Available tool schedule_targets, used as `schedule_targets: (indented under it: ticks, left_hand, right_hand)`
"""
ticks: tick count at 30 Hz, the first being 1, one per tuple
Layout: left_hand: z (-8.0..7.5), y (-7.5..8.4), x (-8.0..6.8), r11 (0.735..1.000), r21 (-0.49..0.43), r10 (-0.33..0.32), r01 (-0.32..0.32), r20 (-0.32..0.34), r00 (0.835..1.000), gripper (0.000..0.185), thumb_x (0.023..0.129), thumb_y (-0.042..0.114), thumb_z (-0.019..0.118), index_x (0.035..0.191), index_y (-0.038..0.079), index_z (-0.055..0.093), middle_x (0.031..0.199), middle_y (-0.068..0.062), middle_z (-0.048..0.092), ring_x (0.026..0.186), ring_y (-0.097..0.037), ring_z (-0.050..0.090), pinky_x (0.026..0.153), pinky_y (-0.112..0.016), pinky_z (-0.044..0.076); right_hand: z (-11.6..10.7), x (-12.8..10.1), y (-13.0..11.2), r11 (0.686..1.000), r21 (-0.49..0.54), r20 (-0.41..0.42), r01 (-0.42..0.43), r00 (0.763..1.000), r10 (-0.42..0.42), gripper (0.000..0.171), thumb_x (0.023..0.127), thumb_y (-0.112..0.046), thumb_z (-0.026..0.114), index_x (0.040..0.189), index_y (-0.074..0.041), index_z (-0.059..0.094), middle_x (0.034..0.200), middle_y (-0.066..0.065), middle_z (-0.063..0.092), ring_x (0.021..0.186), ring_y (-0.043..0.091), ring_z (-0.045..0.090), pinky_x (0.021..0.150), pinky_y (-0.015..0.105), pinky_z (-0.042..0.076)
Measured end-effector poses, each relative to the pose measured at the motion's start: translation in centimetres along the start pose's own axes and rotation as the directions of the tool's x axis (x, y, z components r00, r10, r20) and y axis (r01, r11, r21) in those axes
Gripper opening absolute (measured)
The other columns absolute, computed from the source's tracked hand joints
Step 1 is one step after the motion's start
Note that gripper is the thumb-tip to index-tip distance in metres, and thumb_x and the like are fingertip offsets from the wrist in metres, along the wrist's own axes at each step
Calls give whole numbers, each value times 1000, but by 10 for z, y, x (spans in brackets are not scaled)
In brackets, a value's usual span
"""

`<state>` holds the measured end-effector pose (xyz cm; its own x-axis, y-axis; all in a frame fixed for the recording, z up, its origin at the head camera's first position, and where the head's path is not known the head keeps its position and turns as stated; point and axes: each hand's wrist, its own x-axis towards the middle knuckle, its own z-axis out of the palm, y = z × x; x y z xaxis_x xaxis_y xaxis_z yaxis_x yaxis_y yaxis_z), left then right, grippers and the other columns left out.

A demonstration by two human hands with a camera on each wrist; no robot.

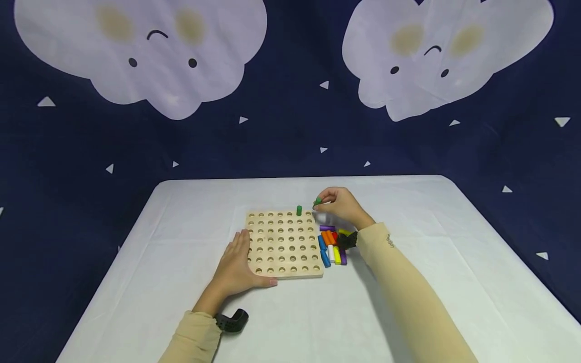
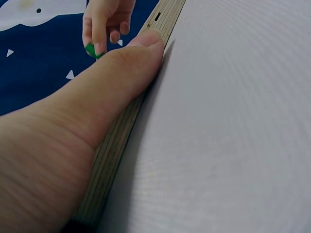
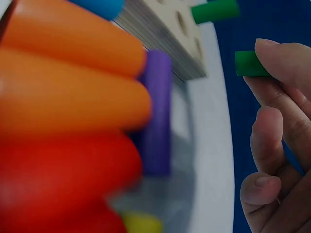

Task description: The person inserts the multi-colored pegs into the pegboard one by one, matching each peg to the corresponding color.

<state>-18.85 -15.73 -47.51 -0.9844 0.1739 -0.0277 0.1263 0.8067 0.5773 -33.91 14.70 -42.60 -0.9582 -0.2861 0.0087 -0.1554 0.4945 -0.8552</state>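
1. Left hand (image 1: 237,267) lies flat, fingers straight, against the wooden pegboard (image 1: 283,243) at its near left edge
2. Coloured pegs (image 1: 332,245) lie heaped just right of the board
3. Right hand (image 1: 339,205) pinches a green peg (image 1: 317,201) above the far right corner, near a standing green peg (image 1: 299,210)

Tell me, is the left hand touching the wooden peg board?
Touching. The left wrist view shows the left hand with its thumb pressed flat along the wooden peg board edge; the head view shows the palm at the board's left side.

White table covering (image 1: 408,302) beneath the work area. Behind it, a dark blue backdrop (image 1: 290,141) bearing two pale clouds (image 1: 140,55) and small white triangles (image 1: 324,84).
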Motion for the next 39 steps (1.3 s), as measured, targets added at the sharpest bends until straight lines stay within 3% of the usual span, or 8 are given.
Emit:
schedule_targets:
  ticks: [9, 17, 23, 28, 34, 39]
  left_hand:
    - [2, 3, 1, 1000, 2, 8, -8, -5, 1000, 156, 50, 75, 84, 158, -1, 2, 167, -19, 1, 156, -33, 3, 127, -48, 6]
    - [2, 3, 2, 1000, 9, 10, -10, -11, 1000, 156, 50, 75, 84, 158, -1, 2, 167, -19, 2, 156, -33, 3, 128, -48, 6]
    - [2, 1, 2, 1000, 14, 2, -2, -11, 1000, 157, 49, 77, 83, 158, -1, 1, 167, -18, 1, 156, -32, 2, 128, -48, 6]
    - [2, -1, 1, 1000, 16, -5, 6, -12, 1000, 158, 48, 78, 83, 158, -1, 0, 167, -18, 1, 156, -32, 2, 128, -48, 6]
    - [3, 0, -1, 1000, 16, -6, 6, -1, 1000, 158, 48, 78, 82, 158, -1, 0, 167, -18, 0, 156, -32, 2, 127, -48, 6]
    - [2, 1, -1, 1000, 9, 4, -4, -8, 1000, 157, 50, 77, 82, 158, -2, 1, 167, -18, 0, 156, -33, 2, 127, -50, 6]
  right_hand:
    - [18, 5, 0, 997, -72, 19, -43, 999, 45, 20, 81, -19, 82, 95, -12, 70, 95, 3, 72, 93, 19, 63, 76, 27, 50]
    - [20, 4, 1, 998, -25, 43, -63, 997, 64, 18, 81, -15, 82, 94, -11, 71, 98, 6, 70, 87, 20, 60, 69, 27, 52]
    - [24, 6, -1, 992, -101, 33, -80, 996, 84, 16, 79, -18, 84, 92, -16, 75, 109, 4, 67, 88, 22, 56, 74, 30, 47]
    - [25, 5, -4, 987, -116, 38, -115, 992, 120, 26, 77, -22, 85, 102, -18, 76, 117, 3, 65, 93, 23, 56, 78, 30, 49]
    - [8, -5, 3, 980, -175, 14, -97, 995, 101, 34, 83, -34, 81, 114, -21, 74, 113, 2, 68, 86, 24, 56, 71, 31, 51]
    - [-17, -16, 16, 957, -283, 0, -63, 998, 65, 36, 88, -37, 75, 119, -18, 72, 118, 2, 69, 93, 25, 57, 78, 31, 48]
